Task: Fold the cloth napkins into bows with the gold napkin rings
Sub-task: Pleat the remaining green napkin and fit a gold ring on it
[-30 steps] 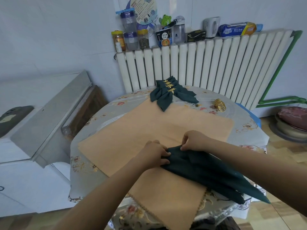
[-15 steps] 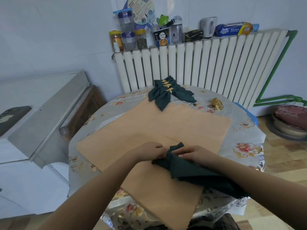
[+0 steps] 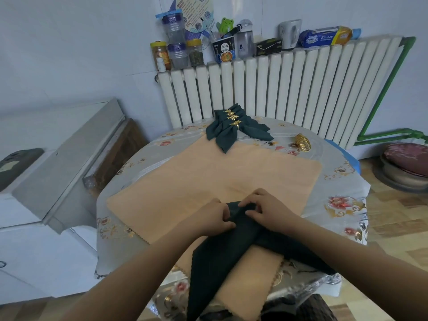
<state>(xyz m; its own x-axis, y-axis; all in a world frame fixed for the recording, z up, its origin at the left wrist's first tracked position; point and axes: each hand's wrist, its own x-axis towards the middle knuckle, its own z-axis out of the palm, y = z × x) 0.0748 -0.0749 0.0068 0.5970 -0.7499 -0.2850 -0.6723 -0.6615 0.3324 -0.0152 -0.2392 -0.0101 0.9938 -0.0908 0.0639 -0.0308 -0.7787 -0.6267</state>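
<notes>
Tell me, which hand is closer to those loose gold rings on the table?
Right. The right hand grips the dark green napkin on the side toward the loose gold rings; the left hand grips it farther over.

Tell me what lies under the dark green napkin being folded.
The dark green napkin lies on the peach cloth, which covers the floral tablecloth. Its tails overhang the table's near edge. Both hands cover its gathered middle, so the fold there is hidden.
</notes>
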